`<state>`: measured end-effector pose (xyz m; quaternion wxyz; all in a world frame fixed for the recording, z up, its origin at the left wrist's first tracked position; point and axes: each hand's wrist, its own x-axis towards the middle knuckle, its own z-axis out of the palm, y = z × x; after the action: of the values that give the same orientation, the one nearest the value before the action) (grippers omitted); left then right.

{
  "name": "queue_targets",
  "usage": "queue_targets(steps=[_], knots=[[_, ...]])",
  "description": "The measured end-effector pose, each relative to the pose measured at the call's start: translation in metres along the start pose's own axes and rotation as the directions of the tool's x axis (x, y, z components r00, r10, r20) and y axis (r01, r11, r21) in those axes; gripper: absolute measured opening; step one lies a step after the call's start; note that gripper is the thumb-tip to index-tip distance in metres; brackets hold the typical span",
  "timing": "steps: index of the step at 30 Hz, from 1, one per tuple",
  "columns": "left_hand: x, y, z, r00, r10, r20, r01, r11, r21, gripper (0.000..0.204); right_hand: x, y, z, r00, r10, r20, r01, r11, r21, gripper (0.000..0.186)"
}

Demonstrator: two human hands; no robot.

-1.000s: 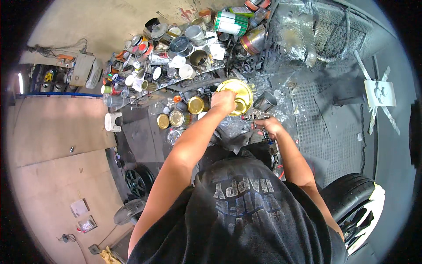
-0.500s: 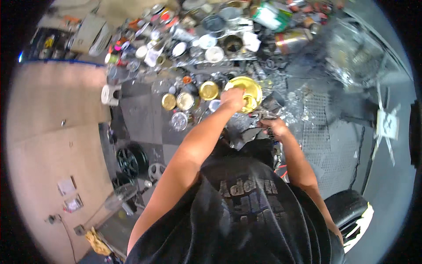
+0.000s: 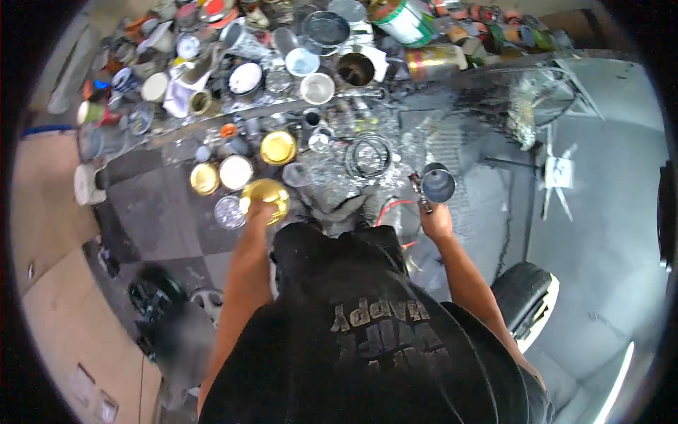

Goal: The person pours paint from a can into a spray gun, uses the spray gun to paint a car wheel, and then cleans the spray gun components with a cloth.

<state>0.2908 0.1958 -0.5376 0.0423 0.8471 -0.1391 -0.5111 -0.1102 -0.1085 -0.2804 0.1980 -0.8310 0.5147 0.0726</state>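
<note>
My left hand (image 3: 260, 212) is closed on a round gold-coloured tin (image 3: 277, 192), held low at the left; its contents are hidden. Beside it are a clear plastic cup (image 3: 229, 213), a pale-topped tin (image 3: 236, 172) and a smaller gold tin (image 3: 204, 179). Another gold tin (image 3: 278, 147) stands just beyond. Off to the right, my right hand (image 3: 437, 222) is wrapped round a spray gun (image 3: 421, 193) with a dark round cup (image 3: 438, 183) on top. The two hands are well apart.
A cluttered bench (image 3: 268, 108) full of cups, tins and bottles runs along the far side. A coiled ring (image 3: 368, 155) lies on plastic-littered flooring between my hands. An orange-red hose (image 3: 393, 205) runs near my legs. A tyre (image 3: 524, 300) stands at right.
My left hand has moved left and nearer with the gold tin, away from the spray gun. My right hand now holds the gun farther right, its cup showing. The view has shifted too.
</note>
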Motion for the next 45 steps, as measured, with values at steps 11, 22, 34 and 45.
queue_targets(steps=[11,22,34,45], knots=[[0.030,-0.133,-0.072,0.976,-0.146,-0.161,0.170,0.974,0.148,0.057,-0.015,-0.065,-0.045,0.958,-0.284,0.048,0.286,0.956,-0.058,0.046],[0.024,-0.146,-0.089,0.980,-0.003,-0.198,-0.008,0.998,-0.055,0.056,-0.008,-0.103,-0.059,0.957,-0.290,0.010,0.287,0.952,0.106,0.047],[-0.026,-0.100,-0.058,0.911,0.220,-0.348,-0.274,0.955,-0.113,0.048,0.034,-0.013,-0.071,0.991,0.131,0.028,-0.125,0.828,0.547,0.029],[-0.152,0.146,0.056,0.924,0.347,-0.159,-0.361,0.930,-0.070,0.049,0.085,0.138,-0.039,0.999,0.021,0.048,-0.041,0.879,0.475,0.031]])
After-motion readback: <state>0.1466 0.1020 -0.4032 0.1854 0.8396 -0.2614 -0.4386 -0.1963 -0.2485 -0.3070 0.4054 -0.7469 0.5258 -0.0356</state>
